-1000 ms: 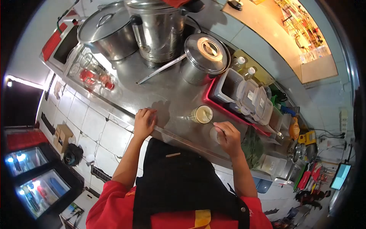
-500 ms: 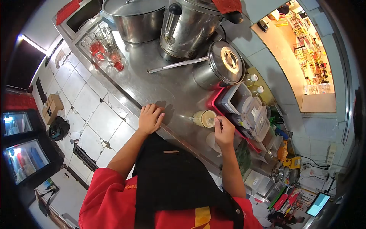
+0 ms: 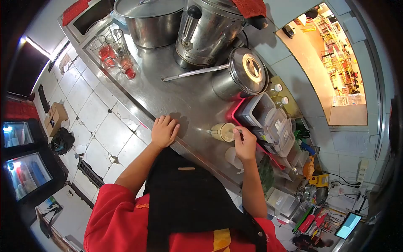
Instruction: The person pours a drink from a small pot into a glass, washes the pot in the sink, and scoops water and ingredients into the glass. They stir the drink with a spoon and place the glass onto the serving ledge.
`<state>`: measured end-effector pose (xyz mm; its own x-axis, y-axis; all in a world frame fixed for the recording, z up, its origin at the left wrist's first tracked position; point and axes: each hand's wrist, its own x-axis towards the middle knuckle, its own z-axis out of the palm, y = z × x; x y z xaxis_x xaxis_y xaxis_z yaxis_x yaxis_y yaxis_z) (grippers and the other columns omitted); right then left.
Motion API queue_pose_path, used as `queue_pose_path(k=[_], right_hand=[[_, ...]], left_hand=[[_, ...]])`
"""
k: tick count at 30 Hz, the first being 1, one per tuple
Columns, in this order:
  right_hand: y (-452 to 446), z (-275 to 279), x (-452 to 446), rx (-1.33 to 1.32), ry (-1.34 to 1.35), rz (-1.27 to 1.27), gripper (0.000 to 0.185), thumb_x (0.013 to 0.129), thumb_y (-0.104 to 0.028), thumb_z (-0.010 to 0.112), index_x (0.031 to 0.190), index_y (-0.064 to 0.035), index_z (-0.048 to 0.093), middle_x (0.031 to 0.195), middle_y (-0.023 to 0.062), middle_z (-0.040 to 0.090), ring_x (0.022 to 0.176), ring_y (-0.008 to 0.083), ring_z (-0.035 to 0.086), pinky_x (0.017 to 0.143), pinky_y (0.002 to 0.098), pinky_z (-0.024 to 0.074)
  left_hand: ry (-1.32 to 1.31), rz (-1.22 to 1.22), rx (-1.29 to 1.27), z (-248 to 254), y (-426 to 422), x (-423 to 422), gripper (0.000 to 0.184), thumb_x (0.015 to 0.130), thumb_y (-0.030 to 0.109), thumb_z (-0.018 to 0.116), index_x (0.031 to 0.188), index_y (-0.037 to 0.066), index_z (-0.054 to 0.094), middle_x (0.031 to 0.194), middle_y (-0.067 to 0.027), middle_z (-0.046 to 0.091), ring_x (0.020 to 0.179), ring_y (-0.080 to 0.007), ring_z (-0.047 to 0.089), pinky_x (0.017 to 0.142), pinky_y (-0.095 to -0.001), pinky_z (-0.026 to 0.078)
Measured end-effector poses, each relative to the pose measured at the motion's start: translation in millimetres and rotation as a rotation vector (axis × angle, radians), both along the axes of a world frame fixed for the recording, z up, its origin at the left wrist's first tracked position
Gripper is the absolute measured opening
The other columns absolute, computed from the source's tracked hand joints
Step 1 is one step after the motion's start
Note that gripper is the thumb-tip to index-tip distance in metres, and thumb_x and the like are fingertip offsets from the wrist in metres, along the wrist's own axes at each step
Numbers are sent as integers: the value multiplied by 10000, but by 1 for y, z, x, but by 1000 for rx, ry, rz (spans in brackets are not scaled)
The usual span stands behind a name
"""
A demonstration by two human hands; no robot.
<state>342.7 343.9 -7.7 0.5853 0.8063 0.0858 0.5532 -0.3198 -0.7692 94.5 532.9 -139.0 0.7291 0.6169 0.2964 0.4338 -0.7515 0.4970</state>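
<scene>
A glass mug [image 3: 222,132] of pale, creamy liquid stands on the steel counter [image 3: 184,96], its handle toward the left. My right hand [image 3: 245,143] is closed at the mug's right rim, its fingers pinched on a spoon whose handle is mostly hidden; the spoon dips into the drink. Flat on the counter's front edge rests my left hand [image 3: 165,131], fingers apart and holding nothing. Just below the mug, beside my right wrist, is a whitish cup [image 3: 232,155].
Behind are a large pot [image 3: 153,29], a steel urn [image 3: 205,31] and a lidded pot [image 3: 241,73] with a long handle. Glasses [image 3: 128,71] with red contents stand at the left. Plastic containers [image 3: 256,109] fill a red tray right of the mug.
The view has turned and shifted since the first frame. My right hand has gone from beside the mug to over its right rim, with its fingers drawn closer together. My left hand stays on the edge.
</scene>
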Motion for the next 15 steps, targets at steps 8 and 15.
queue_pose_path(k=[8,15], right_hand=[[0,-1,1,-11,-17,-7,124,949,-75,648,978,45,665,862,195,686,762,292,679,718,349,520],[-1,-1,4,-64,13,33,126,944,-73,649,970,48,673,867,208,692,779,315,687,732,362,525]], left_hand=[[-6,-1,-8,0,1,1,199,956,260,607,1001,71,650,973,-113,561,937,-311,525,824,-419,404],[5,2,-11,2,1,1,201,957,259,603,1000,67,647,962,-115,556,933,-311,524,823,-416,404]])
